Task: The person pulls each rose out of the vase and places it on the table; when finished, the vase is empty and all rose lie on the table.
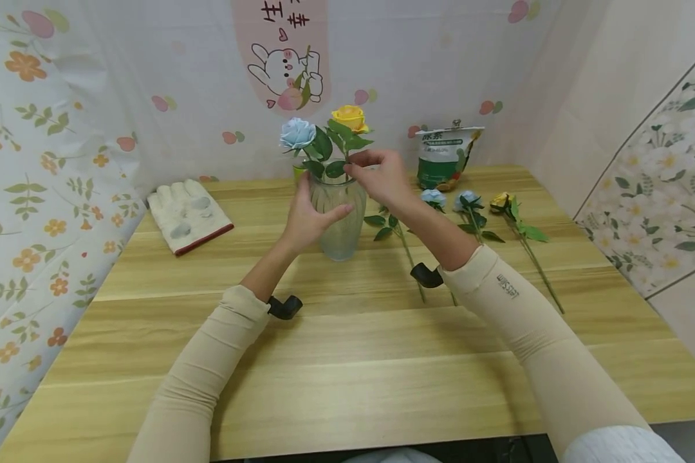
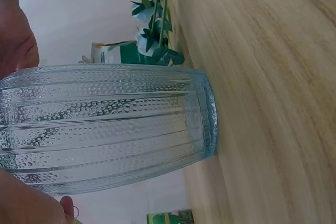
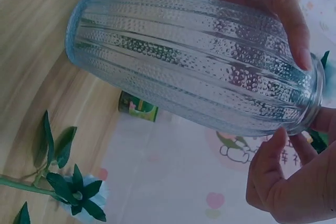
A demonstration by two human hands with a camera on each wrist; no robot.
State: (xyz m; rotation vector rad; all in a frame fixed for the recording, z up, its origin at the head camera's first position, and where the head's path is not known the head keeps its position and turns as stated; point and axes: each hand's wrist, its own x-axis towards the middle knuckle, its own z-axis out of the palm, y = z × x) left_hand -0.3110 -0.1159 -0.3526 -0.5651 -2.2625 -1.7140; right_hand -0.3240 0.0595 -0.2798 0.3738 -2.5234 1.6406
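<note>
A ribbed clear glass vase [image 1: 340, 241] stands upright on the wooden table. My left hand [image 1: 308, 220] holds it near the rim, thumb across the front; in the right wrist view that thumb [image 3: 299, 45] lies along the glass. A light blue rose [image 1: 298, 133] and a yellow rose [image 1: 350, 119] show above the mouth, their leaves close to the rim. With thumb and fingers, my right hand [image 1: 385, 179] pinches the yellow rose's stem right at the rim. The ribbed vase wall [image 2: 105, 119] fills much of the left wrist view.
Right of the vase lie two blue roses [image 1: 468, 200] and a yellow rose [image 1: 500, 202] with long stems. Behind them stands a clipped green and white pouch [image 1: 440, 161]. White work gloves [image 1: 188, 215] lie at the left. A small green can [image 3: 137, 106] stands behind the vase.
</note>
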